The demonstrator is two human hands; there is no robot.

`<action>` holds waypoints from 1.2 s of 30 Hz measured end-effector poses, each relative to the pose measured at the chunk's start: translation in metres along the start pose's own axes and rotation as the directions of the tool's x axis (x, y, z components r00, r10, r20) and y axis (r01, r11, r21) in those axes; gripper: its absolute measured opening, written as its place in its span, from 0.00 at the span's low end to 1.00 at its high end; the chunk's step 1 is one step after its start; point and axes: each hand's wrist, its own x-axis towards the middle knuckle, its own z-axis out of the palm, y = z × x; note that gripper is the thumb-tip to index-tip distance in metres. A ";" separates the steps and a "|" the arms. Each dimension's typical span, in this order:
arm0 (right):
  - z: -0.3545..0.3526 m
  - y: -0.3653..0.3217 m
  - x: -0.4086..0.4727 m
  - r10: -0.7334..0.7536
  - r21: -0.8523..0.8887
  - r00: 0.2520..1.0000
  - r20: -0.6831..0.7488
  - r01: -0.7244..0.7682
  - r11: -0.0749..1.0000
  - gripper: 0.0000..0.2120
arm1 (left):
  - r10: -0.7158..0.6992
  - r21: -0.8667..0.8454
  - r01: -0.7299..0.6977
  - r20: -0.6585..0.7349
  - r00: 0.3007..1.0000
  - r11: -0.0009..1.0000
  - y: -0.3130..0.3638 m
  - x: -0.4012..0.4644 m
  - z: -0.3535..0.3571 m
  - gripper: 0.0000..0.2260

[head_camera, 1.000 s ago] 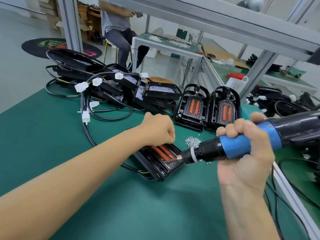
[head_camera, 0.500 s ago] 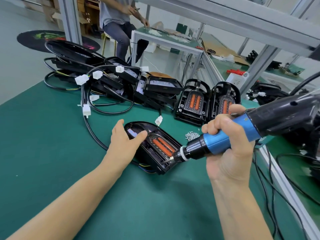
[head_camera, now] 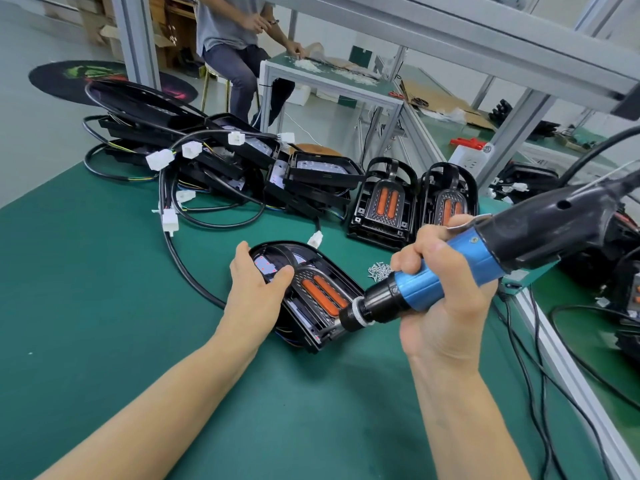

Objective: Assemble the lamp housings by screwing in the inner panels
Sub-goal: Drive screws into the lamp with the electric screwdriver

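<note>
Lamp housing (head_camera: 304,292) lies flat on the green tabletop (head_camera: 104,306), directly between the two hands, with its rounded end pointing away from the person and toward the left hand, and its squared end nearer the right hand. Its long axis runs on a diagonal, from far-left to near-right. Inside it sits the inner panel (head_camera: 323,291) with two orange strips.

Left hand (head_camera: 258,292) rests on the housing's rounded end and left wall, fingers nearly straight and thumb laid over the rim, steadying it rather than gripping. Right hand (head_camera: 443,299) has its fingers curled tightly round the blue body of an electric screwdriver (head_camera: 426,289), whose black nose slants down toward the squared near corner of the housing; the bit itself is hidden behind the collar, so whether it sits on a screw cannot be told.

A small heap of screws (head_camera: 379,270) lies just beyond the right hand, close to the housing's right edge. Judging by this, the right hand is the nearer one for the driving, and the tool must stay in line with the corner hole while the left hand keeps the housing from turning.
</note>
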 end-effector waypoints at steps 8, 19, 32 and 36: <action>0.003 0.000 0.001 -0.018 0.029 1.000 0.001 0.018 0.999 0.12 | 0.002 0.035 -0.002 -0.025 1.000 0.999 -0.002 0.001 0.002 0.34; 0.009 0.002 0.000 -0.033 -0.077 0.994 0.106 0.042 0.996 0.09 | 0.009 0.027 -0.009 -0.005 1.000 1.000 -0.004 0.001 0.001 0.34; 0.001 -0.014 0.001 -0.064 -0.035 0.997 -0.039 0.062 0.997 0.12 | 0.022 -0.005 -0.022 -0.005 1.000 1.000 -0.005 0.002 0.000 0.35; -0.022 -0.042 0.011 -0.136 -0.094 0.974 -0.181 0.121 0.988 0.13 | 0.026 -0.014 -0.026 -0.006 1.000 1.000 -0.004 0.001 -0.002 0.34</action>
